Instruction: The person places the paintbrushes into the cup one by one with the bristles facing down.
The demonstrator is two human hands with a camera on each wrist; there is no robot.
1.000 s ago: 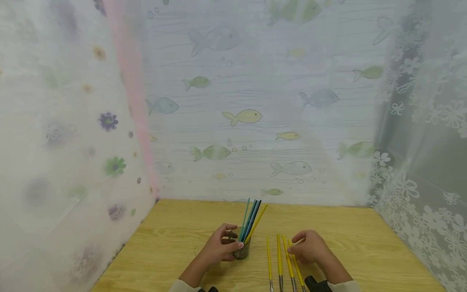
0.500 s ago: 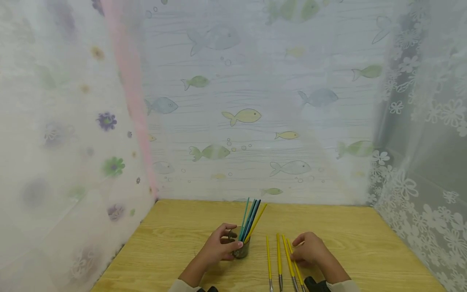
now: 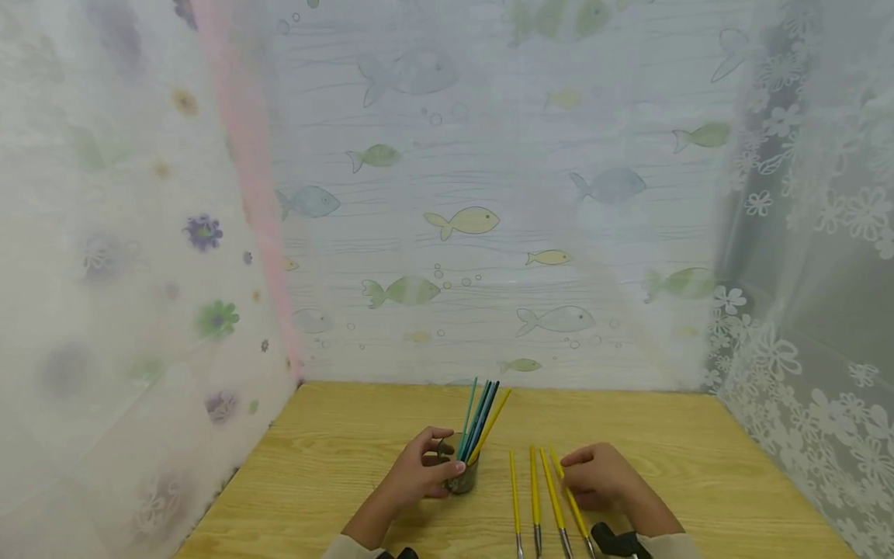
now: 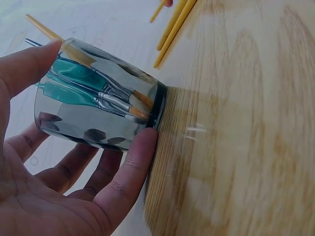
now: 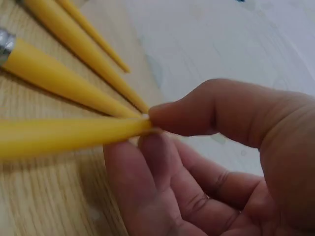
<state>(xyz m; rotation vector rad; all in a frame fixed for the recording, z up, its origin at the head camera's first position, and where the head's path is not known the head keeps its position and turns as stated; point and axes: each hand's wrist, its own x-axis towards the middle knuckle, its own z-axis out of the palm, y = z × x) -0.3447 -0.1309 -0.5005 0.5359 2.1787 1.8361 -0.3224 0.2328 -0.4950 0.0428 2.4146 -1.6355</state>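
Observation:
My left hand [image 3: 414,473] is around a smoky clear glass [image 4: 93,98], which stands upright on the table. Several paintbrushes [image 3: 481,423] with teal, dark blue and yellow handles lean in it, bristles down. In the right wrist view, my right hand [image 5: 206,162] pinches the handle end of a yellow paintbrush [image 5: 64,137] between thumb and fingers. That brush is the rightmost of a row; its ferrule end points toward me. Just left of it lie three more yellow paintbrushes [image 3: 535,489], roughly parallel, with metal ferrules toward me.
The wood-grain table [image 3: 349,419] reaches back to a pale curtain [image 3: 475,171] printed with fish. A flowered curtain [image 3: 140,310] hangs on the left, and a sheer one with white flowers [image 3: 803,357] on the right.
My right hand has shifted slightly right, and the top and ferrule end of the rightmost yellow paintbrush have moved right with it. My left hand and the glass stay in place.

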